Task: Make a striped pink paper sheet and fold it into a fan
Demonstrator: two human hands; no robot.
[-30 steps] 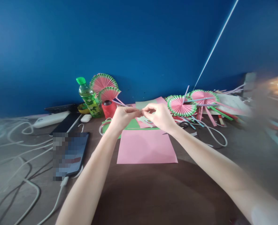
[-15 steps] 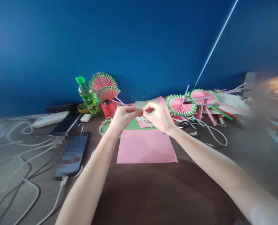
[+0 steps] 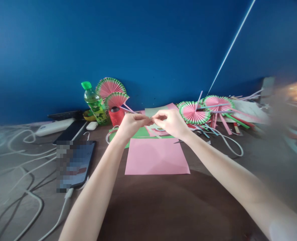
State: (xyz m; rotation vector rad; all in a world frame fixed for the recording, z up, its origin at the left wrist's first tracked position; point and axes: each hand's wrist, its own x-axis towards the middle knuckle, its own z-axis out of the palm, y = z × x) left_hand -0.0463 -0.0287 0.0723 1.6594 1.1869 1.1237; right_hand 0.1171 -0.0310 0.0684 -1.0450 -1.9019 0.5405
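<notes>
Holding both hands up, head view: my L hand (image 3: 131,125) & R hand (image 3: 173,122) meet tip to tip past far edge of pink sheet (image 3: 157,157). Thumb + fingers tog. on each; can't tell what, if anything, is pinched betw., too small. Pink sheet flat on table (image 3: 148,190), nearer me than hands. Green sheet (image 3: 138,134) + paper strips (image 3: 158,134) just beyond it; red roll (image 3: 116,118) & bottle (image 3: 97,107) beyond, to L; pleated fan (image 3: 195,113) beyond, to R. Phone (image 3: 82,162) L of it, w/ cable (image 3: 68,193).

Risks, my guess: uneven pull or slack pinch = anything tiny slips, gets lost amg. strips. Wrist dropping could crease pink sheet. L hand drawn back low might snag cable, drag phone.
</notes>
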